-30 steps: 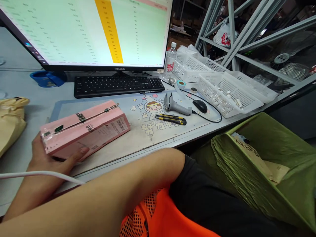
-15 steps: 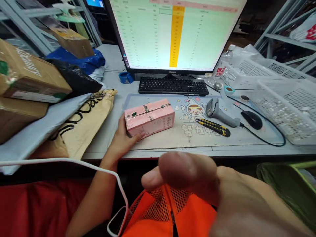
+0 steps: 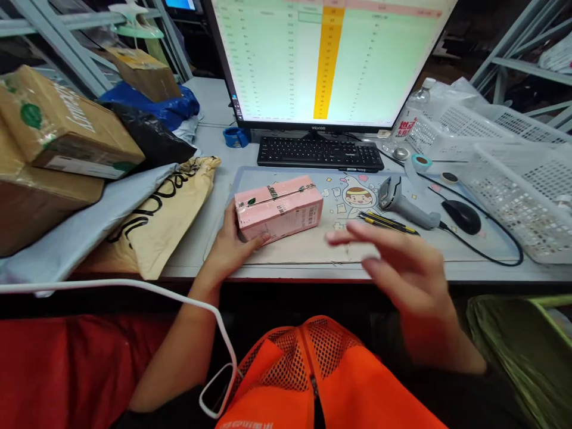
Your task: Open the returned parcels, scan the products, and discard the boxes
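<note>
A pink carton with dark print and tape along its top lies on the desk mat. My left hand grips its left end, thumb on the near side, other fingers mostly hidden behind it. Over the desk's front edge hovers my right hand, slightly blurred, with thumb and fingers apart and nothing in it. Just beyond its fingers lies a black and yellow utility knife, partly covered by the hand. A grey barcode scanner rests on the mat behind the knife.
Cardboard boxes and mailer bags are piled at the left. A keyboard sits below the monitor. To the right are a mouse, its cable and white plastic baskets. A white cord crosses at lower left.
My right hand has moved away from close to the camera, forward to the desk edge near the knife. My left hand stays on the pink carton. The view has shifted slightly.
</note>
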The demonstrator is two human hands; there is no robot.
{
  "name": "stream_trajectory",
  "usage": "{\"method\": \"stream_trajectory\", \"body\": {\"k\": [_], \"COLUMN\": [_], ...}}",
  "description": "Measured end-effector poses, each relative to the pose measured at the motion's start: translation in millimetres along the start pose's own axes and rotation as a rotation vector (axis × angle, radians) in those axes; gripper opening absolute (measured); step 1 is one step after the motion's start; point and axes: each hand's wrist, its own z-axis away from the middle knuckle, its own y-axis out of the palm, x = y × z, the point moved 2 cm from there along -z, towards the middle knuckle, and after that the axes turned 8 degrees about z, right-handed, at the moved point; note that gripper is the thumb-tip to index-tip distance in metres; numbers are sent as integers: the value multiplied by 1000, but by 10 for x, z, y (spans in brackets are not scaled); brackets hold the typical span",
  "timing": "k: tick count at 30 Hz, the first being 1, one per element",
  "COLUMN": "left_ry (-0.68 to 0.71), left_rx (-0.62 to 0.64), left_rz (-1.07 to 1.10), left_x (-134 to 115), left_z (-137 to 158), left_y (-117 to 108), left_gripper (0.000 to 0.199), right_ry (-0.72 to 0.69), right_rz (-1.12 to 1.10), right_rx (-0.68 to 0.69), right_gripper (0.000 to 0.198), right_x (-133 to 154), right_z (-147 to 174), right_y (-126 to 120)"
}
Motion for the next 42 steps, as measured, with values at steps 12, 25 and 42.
{"method": "stream_trajectory", "body": {"k": [12,25,42], "left_ry": [-40,-42,13], "left_rx": [69,152,224], "left_rz": [109,117,185], "left_x": [-53,-10,-38], "left_z": [-14,-31,-56], "left_y": [-20,-27,-35], "left_gripper": [110,101,105], "right_ry": [198,166,-58], "right_rz": [678,473,160], "right_rx": [164,227,125], "right_gripper": [37,37,49], "right_x": [-1408,-1394,-896], "right_z": [-337,-626,-1153], "right_y": [486,476,530]}}
